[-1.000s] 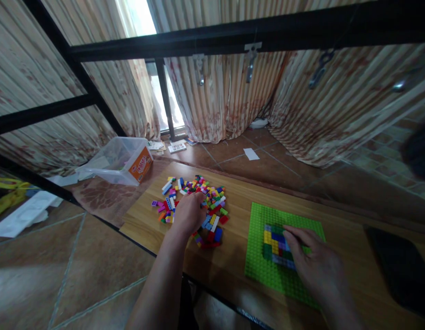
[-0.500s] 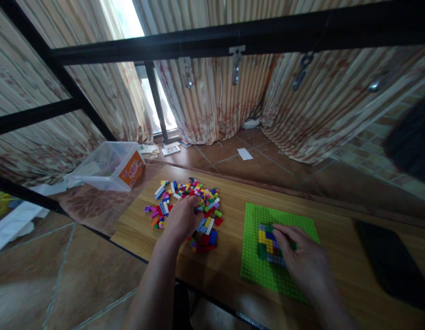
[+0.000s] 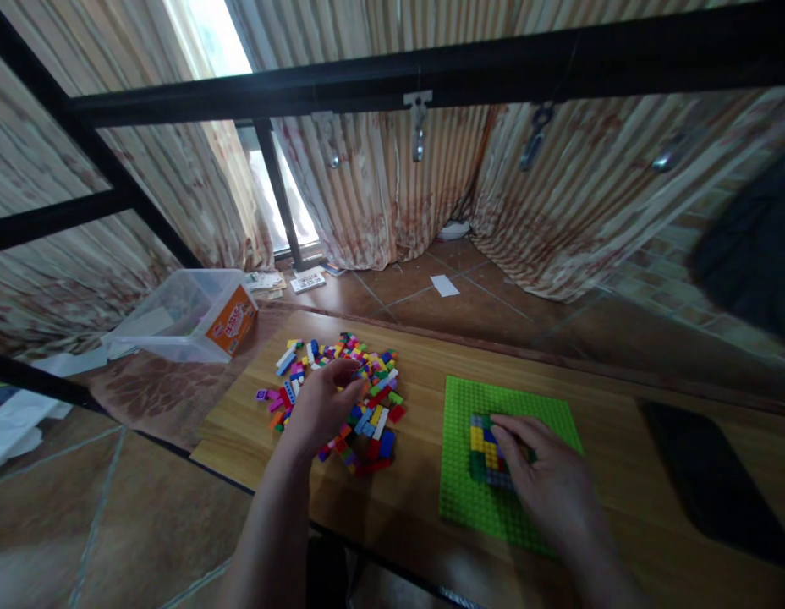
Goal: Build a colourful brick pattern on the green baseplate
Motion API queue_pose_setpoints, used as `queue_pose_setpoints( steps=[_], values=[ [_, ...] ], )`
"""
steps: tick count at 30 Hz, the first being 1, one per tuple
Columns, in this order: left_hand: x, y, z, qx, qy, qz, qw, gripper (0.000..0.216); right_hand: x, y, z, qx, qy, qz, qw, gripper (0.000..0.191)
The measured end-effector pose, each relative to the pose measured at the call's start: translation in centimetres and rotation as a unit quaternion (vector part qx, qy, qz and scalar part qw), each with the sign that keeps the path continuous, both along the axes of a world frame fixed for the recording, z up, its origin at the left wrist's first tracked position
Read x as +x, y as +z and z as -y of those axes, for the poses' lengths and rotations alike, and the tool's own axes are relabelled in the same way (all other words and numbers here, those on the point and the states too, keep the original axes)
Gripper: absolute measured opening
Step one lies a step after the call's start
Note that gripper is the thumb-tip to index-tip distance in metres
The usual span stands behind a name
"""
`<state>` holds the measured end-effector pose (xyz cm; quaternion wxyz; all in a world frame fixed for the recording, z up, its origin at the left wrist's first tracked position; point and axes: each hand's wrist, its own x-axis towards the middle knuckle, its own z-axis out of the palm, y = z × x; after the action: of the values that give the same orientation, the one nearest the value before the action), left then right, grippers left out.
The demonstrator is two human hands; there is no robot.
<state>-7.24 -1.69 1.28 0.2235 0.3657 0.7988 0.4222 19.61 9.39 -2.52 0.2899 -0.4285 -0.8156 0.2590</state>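
My left hand (image 3: 326, 402) hovers over a loose pile of small coloured toy building bricks (image 3: 380, 393). Its thumb and forefinger are apart, and no brick shows between them. To the right, a green studded baseplate (image 3: 462, 499) lies on the table, carrying a low block of joined toy bricks (image 3: 478, 437) in yellow, blue, red, green and grey. My right hand (image 3: 548, 469) rests over the right side of that block, thumb and fingers closed at its upper edge. The hand hides the block's right part.
The wooden table (image 3: 411, 482) holds a dark flat object (image 3: 710, 474) at the right. A clear plastic box (image 3: 177, 334) with an orange label stands beyond the left end. A black metal bar (image 3: 367, 80) with hanging clips crosses in front of the curtains (image 3: 392, 186).
My left hand has lifted and drawn back slightly over the pile, its thumb and forefinger now parted. My right hand stays on the brick block. The whole view has shifted a little.
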Motion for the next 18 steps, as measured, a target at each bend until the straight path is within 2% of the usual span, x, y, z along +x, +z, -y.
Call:
queue_pose_setpoints(
  steps=[3, 8, 12, 18],
  values=[
    [0.8, 0.5, -0.1, 0.089, -0.023, 0.194, 0.977, 0.042, -0.7, 0.2, 0.6, 0.007, 0.025, -0.028, 0.999, 0.027],
    [3.1, 0.8, -0.8, 0.098, -0.050, 0.368, 0.923, 0.046, -2.5, 0.8, 2.4, 0.018, 0.073, -0.076, 0.994, 0.022],
    [4.2, 0.6, -1.3, 0.075, -0.069, 0.367, 0.924, 0.048, -4.0, 0.7, 3.7, 0.003, 0.108, -0.067, 0.992, 0.021],
    [3.0, 0.3, -1.1, 0.054, -0.061, 0.229, 0.970, 0.038, -6.3, -0.2, 5.7, -0.020, 0.182, -0.003, 0.983, 0.020]
  ],
)
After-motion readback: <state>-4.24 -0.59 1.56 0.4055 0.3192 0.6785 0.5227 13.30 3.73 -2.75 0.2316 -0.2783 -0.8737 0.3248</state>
